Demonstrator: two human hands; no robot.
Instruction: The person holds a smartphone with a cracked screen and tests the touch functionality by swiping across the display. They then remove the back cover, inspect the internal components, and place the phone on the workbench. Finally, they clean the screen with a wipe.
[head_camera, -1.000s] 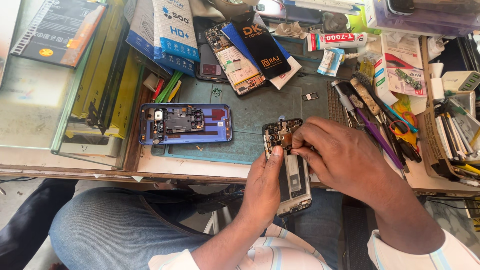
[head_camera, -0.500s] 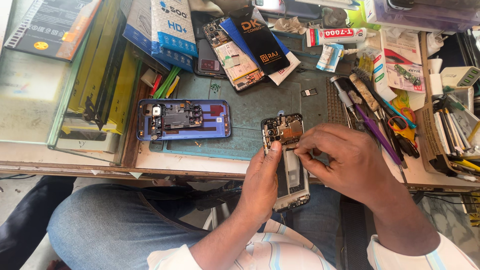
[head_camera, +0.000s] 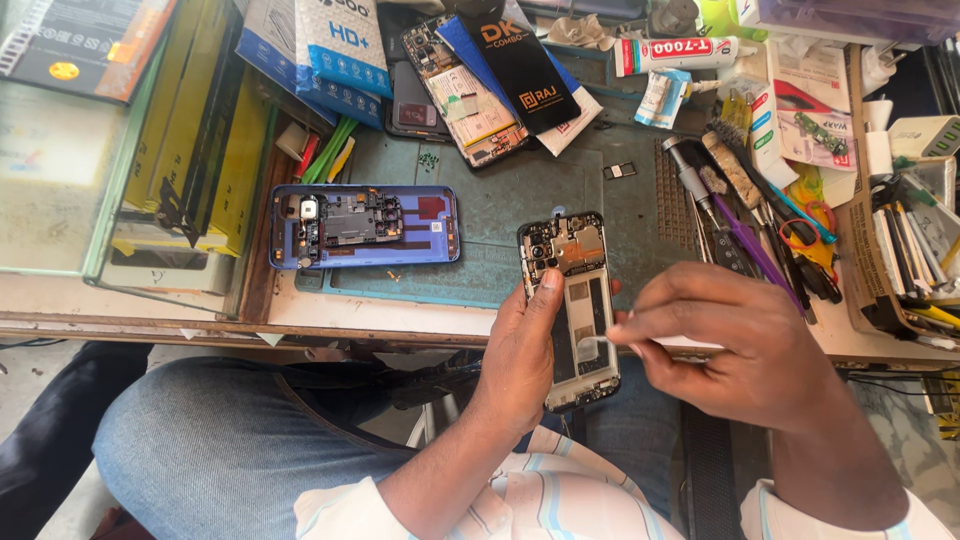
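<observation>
From the head camera, the left hand (head_camera: 520, 355) grips an opened phone (head_camera: 572, 305) at the bench edge, its long axis pointing away from the person. The right hand (head_camera: 735, 345), just right of it, pinches what may be a thin white strip (head_camera: 592, 340) over its middle.

- phone (head_camera: 570, 310) in hand: black frame, silvery-grey insides, pale strip down the middle
- back cover (head_camera: 365, 227) near the bench's front edge: blue rim, dark board, small red patch
- mat (head_camera: 520, 215): dull teal-green
- jeans (head_camera: 220, 450): faded blue
- shirt (head_camera: 540, 505): white with thin blue and tan stripes
- glue tube (head_camera: 675, 50) at the far edge: white, red lettering
- boxes (head_camera: 215, 140) at the left edge: yellow and black
</observation>
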